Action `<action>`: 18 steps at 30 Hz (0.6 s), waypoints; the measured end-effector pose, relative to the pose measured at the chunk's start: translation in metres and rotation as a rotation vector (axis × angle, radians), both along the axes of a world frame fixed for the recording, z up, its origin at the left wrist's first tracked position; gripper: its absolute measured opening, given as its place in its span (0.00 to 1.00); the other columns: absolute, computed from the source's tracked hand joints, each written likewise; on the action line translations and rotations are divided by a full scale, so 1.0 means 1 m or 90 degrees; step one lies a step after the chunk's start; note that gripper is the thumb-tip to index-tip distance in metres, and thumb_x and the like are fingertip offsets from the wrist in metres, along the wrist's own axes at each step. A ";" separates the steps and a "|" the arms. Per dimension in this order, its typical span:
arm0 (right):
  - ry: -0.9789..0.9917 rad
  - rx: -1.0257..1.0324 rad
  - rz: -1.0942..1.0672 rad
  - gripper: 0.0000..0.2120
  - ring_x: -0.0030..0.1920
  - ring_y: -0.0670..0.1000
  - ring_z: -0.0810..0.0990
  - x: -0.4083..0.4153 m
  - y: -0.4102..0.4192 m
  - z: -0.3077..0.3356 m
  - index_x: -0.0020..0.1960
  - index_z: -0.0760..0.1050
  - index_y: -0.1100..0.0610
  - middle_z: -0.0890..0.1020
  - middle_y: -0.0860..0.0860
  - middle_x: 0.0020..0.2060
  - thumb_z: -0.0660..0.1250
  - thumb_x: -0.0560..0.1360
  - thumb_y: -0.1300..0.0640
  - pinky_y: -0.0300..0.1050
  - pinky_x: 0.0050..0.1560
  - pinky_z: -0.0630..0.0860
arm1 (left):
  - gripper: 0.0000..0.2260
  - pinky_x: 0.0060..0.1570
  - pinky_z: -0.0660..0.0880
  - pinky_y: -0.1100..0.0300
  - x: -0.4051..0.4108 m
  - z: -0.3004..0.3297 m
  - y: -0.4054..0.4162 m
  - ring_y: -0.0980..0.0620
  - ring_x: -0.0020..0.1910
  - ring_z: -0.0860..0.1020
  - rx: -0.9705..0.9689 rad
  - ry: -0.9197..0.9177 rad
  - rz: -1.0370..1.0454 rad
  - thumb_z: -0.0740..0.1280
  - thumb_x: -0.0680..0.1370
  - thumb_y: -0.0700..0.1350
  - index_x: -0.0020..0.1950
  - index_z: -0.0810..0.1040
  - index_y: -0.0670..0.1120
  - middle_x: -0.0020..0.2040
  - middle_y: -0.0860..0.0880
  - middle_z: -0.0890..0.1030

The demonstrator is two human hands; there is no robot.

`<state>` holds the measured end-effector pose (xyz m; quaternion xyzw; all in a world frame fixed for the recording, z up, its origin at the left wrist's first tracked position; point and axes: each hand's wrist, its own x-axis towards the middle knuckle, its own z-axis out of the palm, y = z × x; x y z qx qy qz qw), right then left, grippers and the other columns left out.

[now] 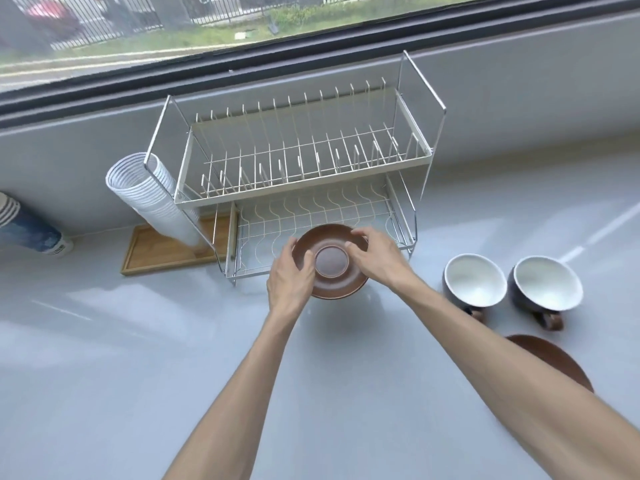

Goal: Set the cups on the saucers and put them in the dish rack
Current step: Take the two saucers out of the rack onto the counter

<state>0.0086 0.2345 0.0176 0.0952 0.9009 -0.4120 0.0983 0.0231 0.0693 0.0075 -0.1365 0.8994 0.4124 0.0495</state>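
A brown saucer (pixel 332 263) is held in the air at the front edge of the lower shelf of the two-tier wire dish rack (pixel 301 199). My left hand (pixel 292 273) grips its left rim and my right hand (pixel 375 256) grips its right rim. Two dark cups with white insides stand on the counter to the right, one (pixel 474 280) nearer the rack and one (pixel 547 283) farther right, both with brown handles toward me. A second brown saucer (pixel 540 355) lies in front of them, partly hidden by my right forearm.
A stack of white paper cups (pixel 152 195) leans on a wooden tray (pixel 156 251) left of the rack. Another sleeve of patterned cups (pixel 27 226) lies at the far left. A window runs along the back above the grey counter (pixel 138 358).
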 end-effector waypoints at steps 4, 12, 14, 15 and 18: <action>-0.005 -0.009 -0.013 0.23 0.69 0.54 0.71 0.023 0.009 -0.006 0.71 0.71 0.54 0.76 0.52 0.67 0.63 0.78 0.47 0.49 0.68 0.68 | 0.23 0.70 0.67 0.49 0.019 -0.002 0.007 0.44 0.71 0.72 0.010 -0.010 0.001 0.61 0.82 0.53 0.77 0.67 0.52 0.71 0.45 0.76; -0.032 -0.025 -0.052 0.23 0.68 0.55 0.72 0.077 0.024 -0.022 0.70 0.71 0.49 0.76 0.52 0.67 0.62 0.77 0.44 0.50 0.68 0.68 | 0.23 0.70 0.68 0.46 0.063 -0.014 0.020 0.43 0.69 0.74 0.015 -0.038 -0.023 0.61 0.81 0.54 0.77 0.67 0.53 0.69 0.46 0.77; -0.033 -0.036 -0.061 0.22 0.68 0.54 0.72 0.092 0.028 -0.028 0.70 0.71 0.50 0.76 0.52 0.66 0.61 0.78 0.44 0.50 0.68 0.68 | 0.23 0.70 0.68 0.46 0.072 -0.016 0.023 0.44 0.70 0.73 0.006 -0.049 -0.034 0.61 0.82 0.54 0.77 0.66 0.53 0.70 0.46 0.76; -0.034 -0.041 -0.067 0.22 0.68 0.54 0.72 0.099 0.030 -0.030 0.70 0.71 0.50 0.77 0.52 0.66 0.61 0.78 0.44 0.50 0.68 0.68 | 0.23 0.70 0.68 0.45 0.075 -0.017 0.025 0.44 0.70 0.73 0.001 -0.055 -0.038 0.61 0.82 0.54 0.77 0.66 0.53 0.70 0.46 0.77; -0.043 -0.049 -0.095 0.21 0.68 0.54 0.72 0.120 0.035 -0.036 0.69 0.71 0.49 0.76 0.53 0.66 0.62 0.78 0.44 0.49 0.67 0.68 | 0.23 0.70 0.68 0.45 0.087 -0.020 0.032 0.43 0.69 0.74 -0.011 -0.071 -0.055 0.61 0.81 0.55 0.77 0.67 0.53 0.69 0.45 0.77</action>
